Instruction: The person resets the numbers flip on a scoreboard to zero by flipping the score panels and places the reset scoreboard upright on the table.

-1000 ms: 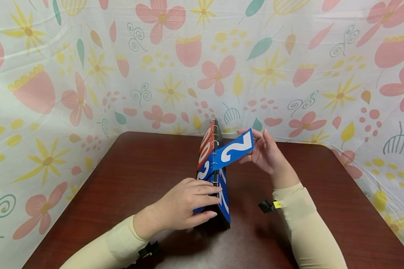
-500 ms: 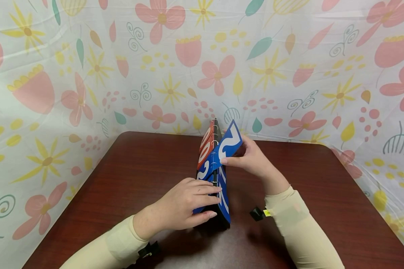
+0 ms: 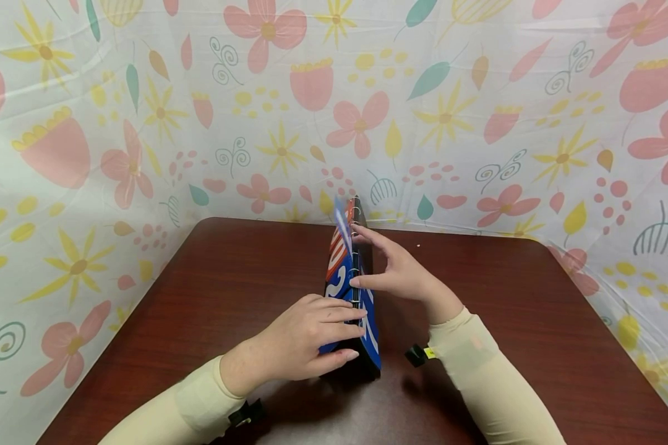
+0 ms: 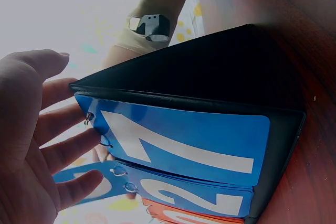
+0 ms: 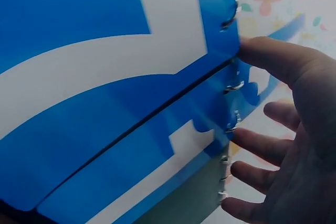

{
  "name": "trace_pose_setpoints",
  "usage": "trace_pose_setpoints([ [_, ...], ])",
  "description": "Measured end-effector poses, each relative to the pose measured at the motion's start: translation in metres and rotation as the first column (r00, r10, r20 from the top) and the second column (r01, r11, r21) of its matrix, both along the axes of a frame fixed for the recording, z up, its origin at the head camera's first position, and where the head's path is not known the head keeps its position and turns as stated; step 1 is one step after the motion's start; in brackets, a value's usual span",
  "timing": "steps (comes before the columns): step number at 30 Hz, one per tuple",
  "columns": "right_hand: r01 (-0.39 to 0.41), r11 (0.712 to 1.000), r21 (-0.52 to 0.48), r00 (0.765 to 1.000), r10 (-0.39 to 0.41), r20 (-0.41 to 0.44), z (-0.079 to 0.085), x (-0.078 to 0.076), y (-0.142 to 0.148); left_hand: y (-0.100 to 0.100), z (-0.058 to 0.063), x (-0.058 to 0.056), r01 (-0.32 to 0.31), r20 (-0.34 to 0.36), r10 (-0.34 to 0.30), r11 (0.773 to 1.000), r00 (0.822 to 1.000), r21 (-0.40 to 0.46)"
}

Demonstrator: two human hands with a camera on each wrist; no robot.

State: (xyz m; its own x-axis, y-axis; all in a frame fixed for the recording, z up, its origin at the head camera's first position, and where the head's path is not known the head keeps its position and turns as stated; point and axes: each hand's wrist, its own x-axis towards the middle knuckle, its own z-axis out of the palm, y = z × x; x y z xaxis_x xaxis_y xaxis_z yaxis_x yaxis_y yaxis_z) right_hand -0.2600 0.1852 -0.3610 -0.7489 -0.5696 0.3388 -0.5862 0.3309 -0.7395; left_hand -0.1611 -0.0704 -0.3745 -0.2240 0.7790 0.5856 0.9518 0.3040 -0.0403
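Showing blue "2" card (image 4: 186, 190), red "0" card (image 3: 336, 258)

My left fingers (image 3: 338, 314) block the near end of the flip scoreboard (image 3: 367, 293), my right fingers (image 3: 380, 240) its middle, with a raised blue card (image 3: 342, 226) just left of them. Desk (image 3: 200, 290) on either side leaves me room; a patterned curtain (image 3: 423, 161) closes the back.

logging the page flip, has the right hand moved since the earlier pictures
Yes, left. In the head view, against the unmoved stand, the right hand has come in from the right to the stand's top edge.
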Motion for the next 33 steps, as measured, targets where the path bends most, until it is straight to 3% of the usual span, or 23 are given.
trace_pose_setpoints([
  [6, -0.025, 1.000, -0.018, 0.999, 0.024, -0.035, -0.005, -0.002, -0.007, 0.000, 0.001, 0.001, -0.002, 0.038, 0.003, 1.000, 0.999, -0.018],
  [11, -0.021, 1.000, 0.002, 0.993, 0.021, -0.117, -0.005, -0.002, -0.012, 0.000, 0.001, 0.001, -0.005, 0.048, 0.006, 1.000, 0.999, -0.024],
  [16, 0.066, 0.996, 0.061, 0.984, -0.055, -0.167, -0.002, 0.003, -0.016, 0.000, 0.002, 0.001, -0.008, 0.032, 0.008, 1.000, 0.999, -0.025],
  [20, 0.141, 0.983, 0.119, 0.983, -0.124, -0.137, 0.002, 0.009, -0.018, 0.000, 0.002, 0.001, -0.006, 0.017, 0.007, 1.000, 1.000, -0.020],
  [24, 0.148, 0.978, 0.148, 0.984, -0.131, -0.118, 0.004, 0.011, -0.020, 0.001, 0.001, 0.000, -0.002, -0.002, 0.002, 1.000, 1.000, -0.010],
  [33, 0.189, 0.954, 0.231, 0.969, -0.144, -0.199, 0.002, 0.011, -0.023, 0.001, 0.000, 0.000, -0.002, -0.010, 0.002, 1.000, 1.000, -0.001],
])
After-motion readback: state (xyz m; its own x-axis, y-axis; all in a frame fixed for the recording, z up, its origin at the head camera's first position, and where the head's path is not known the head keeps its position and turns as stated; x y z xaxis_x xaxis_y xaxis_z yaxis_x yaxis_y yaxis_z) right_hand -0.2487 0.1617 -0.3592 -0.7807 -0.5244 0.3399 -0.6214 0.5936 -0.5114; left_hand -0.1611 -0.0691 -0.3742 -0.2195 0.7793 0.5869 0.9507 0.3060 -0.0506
